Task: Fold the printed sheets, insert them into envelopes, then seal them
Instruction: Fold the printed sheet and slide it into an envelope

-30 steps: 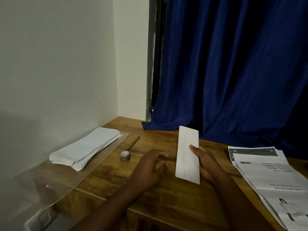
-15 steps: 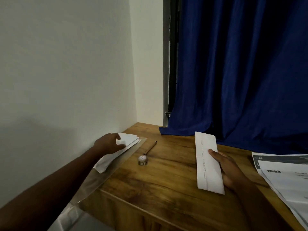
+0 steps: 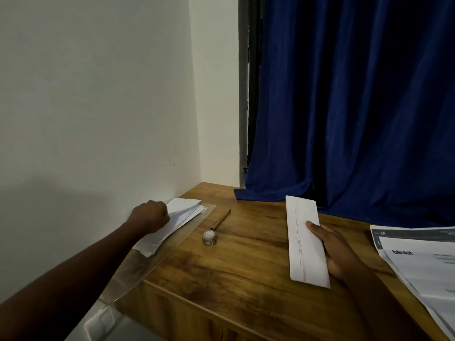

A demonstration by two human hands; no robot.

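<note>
Left hand [image 3: 151,216]: arm stretched out, fingers curled gripping top envelope [image 3: 183,210].
Right hand [image 3: 331,247]: flat, fingers straight, pressing folded sheet [image 3: 304,238].
Printed sheets [image 3: 423,262]: read "blinkit", "2A".

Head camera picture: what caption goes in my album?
Left hand lifts a white envelope while right hand holds the folded sheet.

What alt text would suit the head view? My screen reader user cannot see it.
A person's left hand grips the top of a stack of white envelopes by the wall, while the right hand holds a folded sheet flat on a wooden table. Between them lie a pen and a small roll of stickers; printed sheets sit at the right, before a blue curtain.
</note>
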